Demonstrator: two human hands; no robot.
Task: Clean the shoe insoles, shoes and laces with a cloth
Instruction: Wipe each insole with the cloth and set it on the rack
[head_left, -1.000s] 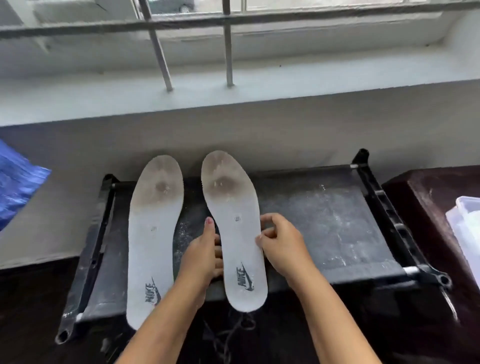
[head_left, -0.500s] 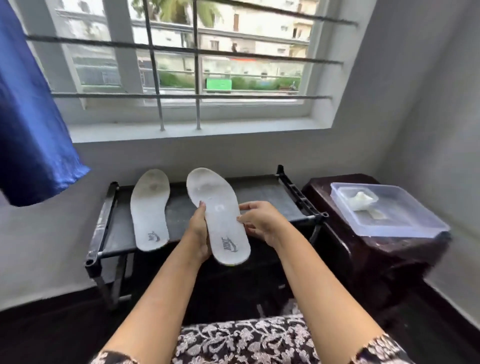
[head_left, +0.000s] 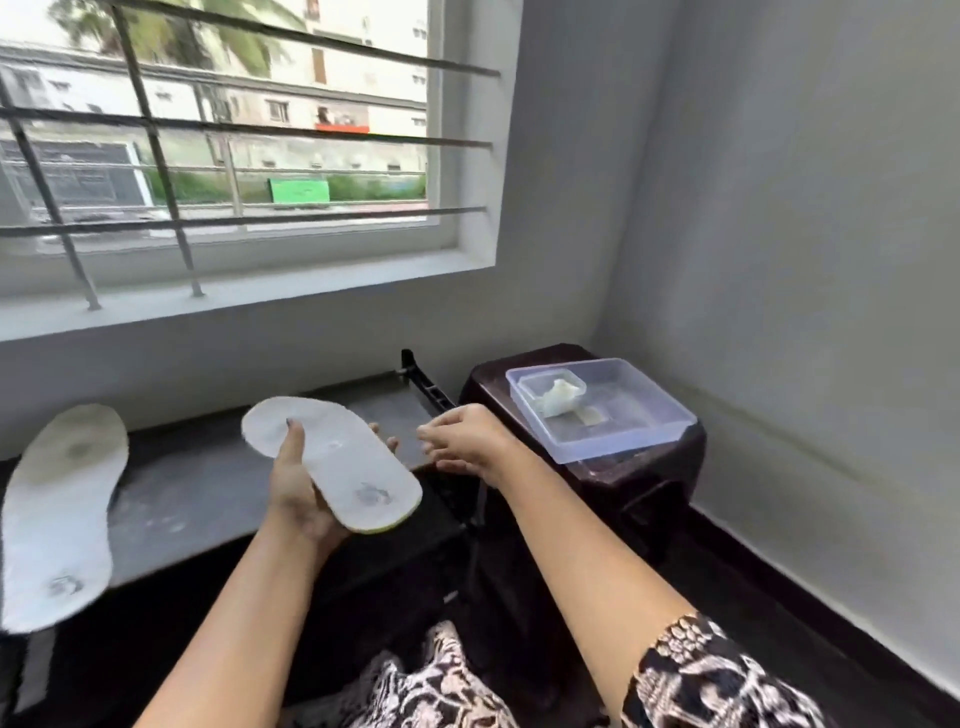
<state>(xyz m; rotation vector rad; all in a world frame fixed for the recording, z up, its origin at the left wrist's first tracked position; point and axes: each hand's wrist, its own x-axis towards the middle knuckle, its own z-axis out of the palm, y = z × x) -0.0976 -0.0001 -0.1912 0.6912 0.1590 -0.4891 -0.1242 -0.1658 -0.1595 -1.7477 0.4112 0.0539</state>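
Fingers of left hand (head_left: 297, 486) curl round white insole (head_left: 340, 462); right hand (head_left: 465, 440) loosely open.

At centre frame, one insole (head_left: 332, 467) lies across your left hand (head_left: 298, 488), in front of the rack (head_left: 208, 467). The other insole (head_left: 57, 514) lies on the rack, lower left. Right of centre, a container (head_left: 634, 415) holding a cloth (head_left: 558, 397) sits on a stool (head_left: 649, 467).

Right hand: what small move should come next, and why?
Probably reach to what looks like the cloth in the clear tub: the right hand is open and empty near it, while the left hand holds an insole ready for wiping.
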